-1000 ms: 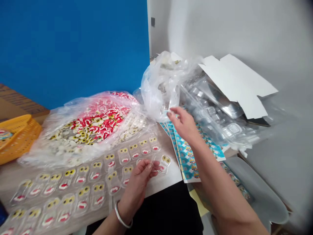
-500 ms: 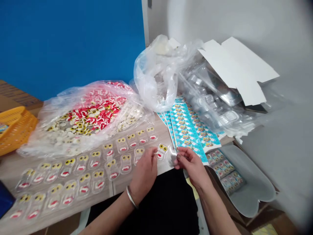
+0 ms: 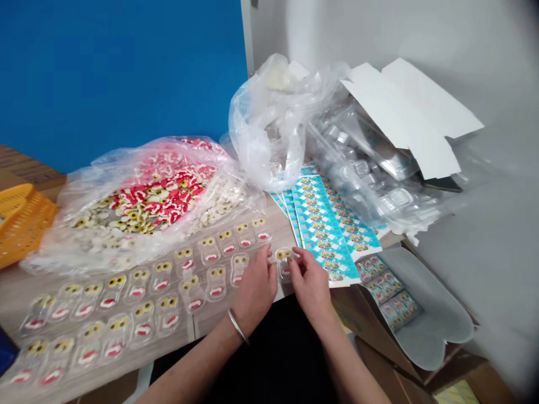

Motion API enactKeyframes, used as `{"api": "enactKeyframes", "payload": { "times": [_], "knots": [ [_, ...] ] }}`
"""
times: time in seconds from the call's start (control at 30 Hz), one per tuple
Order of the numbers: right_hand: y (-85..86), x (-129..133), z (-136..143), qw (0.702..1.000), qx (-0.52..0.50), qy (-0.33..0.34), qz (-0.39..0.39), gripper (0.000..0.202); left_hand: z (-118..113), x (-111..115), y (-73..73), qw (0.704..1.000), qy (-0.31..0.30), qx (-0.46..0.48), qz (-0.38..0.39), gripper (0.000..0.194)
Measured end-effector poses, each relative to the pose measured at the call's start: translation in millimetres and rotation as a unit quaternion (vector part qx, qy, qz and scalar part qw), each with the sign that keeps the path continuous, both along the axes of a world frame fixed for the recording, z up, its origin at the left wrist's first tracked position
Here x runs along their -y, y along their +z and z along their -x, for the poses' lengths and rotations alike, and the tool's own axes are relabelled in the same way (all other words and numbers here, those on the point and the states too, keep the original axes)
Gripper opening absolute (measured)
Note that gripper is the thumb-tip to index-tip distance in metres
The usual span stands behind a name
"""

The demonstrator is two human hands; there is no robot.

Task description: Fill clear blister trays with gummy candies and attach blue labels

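- Along the near edge of the worktop (image 3: pixel 275 217), from its left end, rows of filled cases (image 3: pixel 168 312) lie flat
- Behind them toward the far edge, a plastic bag (image 3: pixel 162 205) sags over loose red, white and yellow pieces
- Left hand (image 3: pixel 257 285): fingers bent and close together by the clear case's left side; I cannot tell whether it grips
- The clear case (image 3: pixel 284 264) sits close to the near edge, between the hands; likely light, thin and slick, springy at the walls but easily dented, so best taken lightly by its opposite side rims, without pressing the middle
- Right hand (image 3: pixel 310 283): narrow, fingertips apparently holding the clear case's right rim
- Printed sheets (image 3: pixel 322 224) lie just beyond, toward the right end
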State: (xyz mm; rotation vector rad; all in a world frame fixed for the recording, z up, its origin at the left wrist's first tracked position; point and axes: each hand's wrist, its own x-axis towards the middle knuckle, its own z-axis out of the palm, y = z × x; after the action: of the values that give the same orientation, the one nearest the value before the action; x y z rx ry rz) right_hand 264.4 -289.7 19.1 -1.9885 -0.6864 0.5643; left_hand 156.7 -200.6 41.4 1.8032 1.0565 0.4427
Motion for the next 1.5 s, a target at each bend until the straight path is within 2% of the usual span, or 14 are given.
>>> {"api": "enactKeyframes", "payload": {
  "times": [0.07, 0.17, 0.33, 0.5, 0.63, 0.8, 0.93, 1.1, 1.23, 1.33, 1.5],
  "knots": [
    [0.5, 0.3, -7.0, 1.000, 0.024, 0.014, 0.006, 0.033, -0.8, -0.9, -2.3, 1.000, -0.014, -0.006, -0.016, 0.043],
    [-0.3, 0.3, -15.3, 0.990, 0.116, 0.063, 0.052, 0.029, -2.3, -0.2, -8.1, 0.999, -0.034, -0.013, -0.024, 0.045],
    [-1.8, -0.2, -14.2, 0.946, 0.248, 0.127, 0.164, 0.026, -3.8, 3.4, -17.5, 0.997, -0.055, -0.014, -0.051, 0.044],
    [-5.8, -7.9, -8.3, 0.911, 0.312, 0.140, 0.229, 0.026, -4.3, 0.9, -20.7, 0.991, -0.080, -0.066, -0.080, 0.041],
    [-7.8, -13.6, -6.7, 0.898, 0.325, 0.156, 0.253, 0.030, -5.1, -3.2, -25.4, 0.991, -0.072, -0.072, -0.089, 0.042],
    [-2.2, -6.6, -1.8, 0.894, 0.301, 0.204, 0.261, 0.041, -7.2, -1.5, -27.5, 0.990, -0.069, -0.083, -0.095, 0.043],
    [-1.3, -4.4, 5.8, 0.891, 0.279, 0.215, 0.288, 0.044, 2.7, -0.3, -15.7, 0.986, -0.089, -0.076, -0.119, 0.044],
    [-2.2, -21.4, 20.6, 0.893, 0.271, 0.228, 0.277, 0.046, 51.8, -16.9, 6.7, 0.968, -0.061, -0.116, -0.216, 0.033],
    [-1.2, -34.7, 30.7, 0.895, 0.273, 0.233, 0.266, 0.045, 83.9, -25.6, 9.7, 0.937, -0.114, -0.155, -0.293, 0.021],
    [-1.4, -38.0, 35.1, 0.900, 0.276, 0.226, 0.252, 0.044, 86.8, -21.0, 5.4, 0.936, -0.116, -0.139, -0.303, 0.019],
    [2.2, -35.2, 40.6, 0.917, 0.262, 0.209, 0.217, 0.043, 76.4, -16.2, -0.5, 0.938, -0.104, -0.086, -0.320, 0.018]
  ]
}}
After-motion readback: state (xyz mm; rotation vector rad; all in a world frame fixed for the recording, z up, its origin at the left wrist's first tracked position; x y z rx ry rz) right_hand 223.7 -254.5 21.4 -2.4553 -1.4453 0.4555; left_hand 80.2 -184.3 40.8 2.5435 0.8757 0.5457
